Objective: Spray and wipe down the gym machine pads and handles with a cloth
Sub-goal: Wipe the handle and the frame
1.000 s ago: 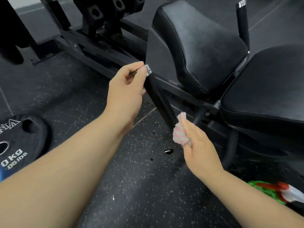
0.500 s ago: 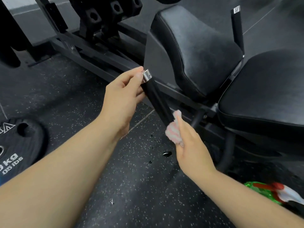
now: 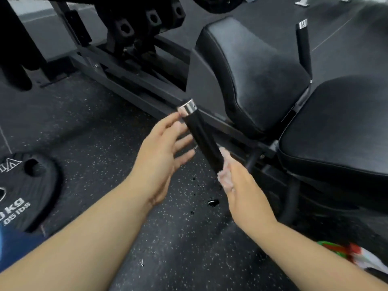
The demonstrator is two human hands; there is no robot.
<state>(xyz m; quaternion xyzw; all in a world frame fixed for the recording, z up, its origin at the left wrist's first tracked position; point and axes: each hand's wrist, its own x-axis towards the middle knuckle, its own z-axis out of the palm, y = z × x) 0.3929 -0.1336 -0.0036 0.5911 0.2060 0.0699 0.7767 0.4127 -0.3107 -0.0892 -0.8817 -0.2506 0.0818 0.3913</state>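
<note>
A black machine handle (image 3: pixel 202 137) with a chrome end cap slants up from the frame beside the seat. My left hand (image 3: pixel 161 152) is beside its upper part with the fingers spread and straight, the thumb tip near the chrome cap, not gripping. My right hand (image 3: pixel 244 187) holds a pink-and-white cloth (image 3: pixel 225 175) bunched against the lower end of the handle. A black back pad (image 3: pixel 258 74) and a black seat pad (image 3: pixel 340 131) lie to the right. A second handle (image 3: pixel 303 45) stands upright behind them.
A black weight plate (image 3: pixel 25 192) lies on the speckled rubber floor at the left. A green, red and white spray bottle (image 3: pixel 352 254) lies on the floor at the lower right. Small wet spots (image 3: pixel 213 202) mark the floor under the handle. The machine's steel frame (image 3: pixel 130 80) runs across the back.
My left hand has let go of the handle's capped end and opened beside it. My right hand keeps the cloth at the handle's lower end.
</note>
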